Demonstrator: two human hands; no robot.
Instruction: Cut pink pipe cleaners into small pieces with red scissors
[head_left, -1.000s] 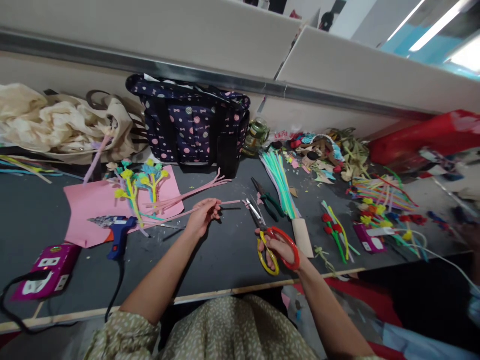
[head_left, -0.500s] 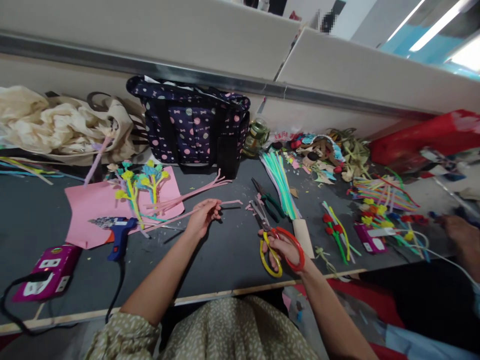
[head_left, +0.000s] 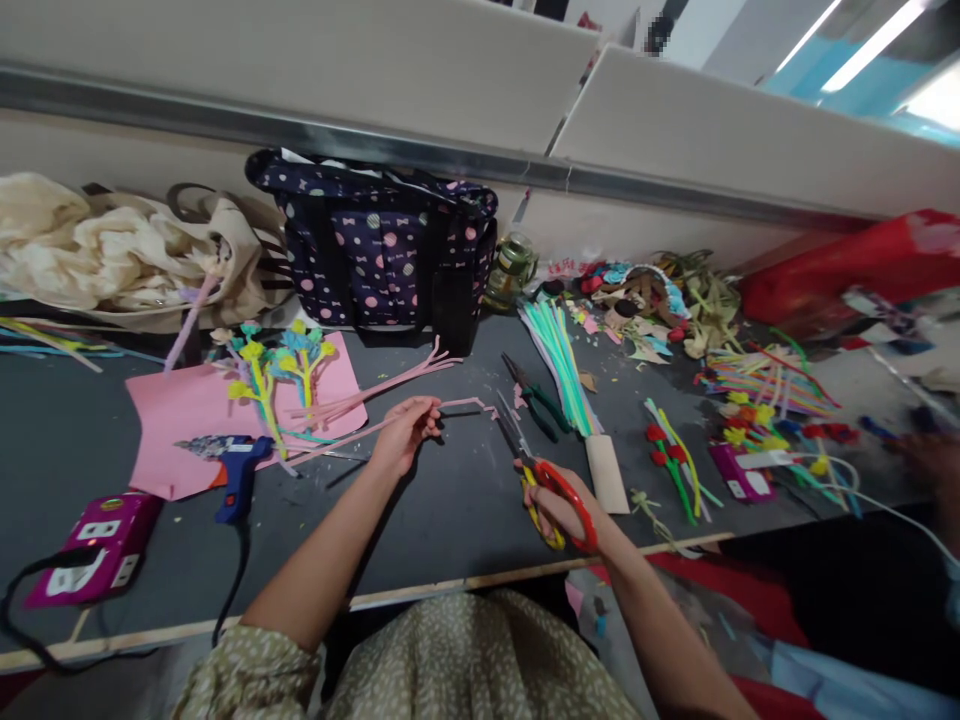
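Note:
My left hand (head_left: pixel 409 432) is closed in a pinch on a thin pink pipe cleaner (head_left: pixel 461 403), whose bent tip points right. In my right hand (head_left: pixel 559 505) are scissors with one red and one yellow handle (head_left: pixel 564 492). Their blades are slightly apart, close to the pipe cleaner's tip. Small pink snippets (head_left: pixel 518 397) lie by the blades. Black-and-green pliers (head_left: pixel 534 398) rest just behind them. More pink stems (head_left: pixel 382 388) lie beyond my left hand, partly over a pink sheet (head_left: pixel 169 430) that carries yellow and teal pipe-cleaner flowers (head_left: pixel 259 375).
A blue glue gun (head_left: pixel 241 475) and a purple power strip (head_left: pixel 112 545) are at left. Behind stand a dotted bag (head_left: pixel 382 250) and a jar (head_left: pixel 513 268). Pastel pipe cleaners (head_left: pixel 562 365) and red flowers (head_left: pixel 666 447) lie right. Another person's hand (head_left: pixel 926 465) shows at far right.
The scissor handles have come closer together and the blades have swung toward the pipe cleaner's tip. Pink snippets by the blades have shifted. My left hand keeps its pinch.

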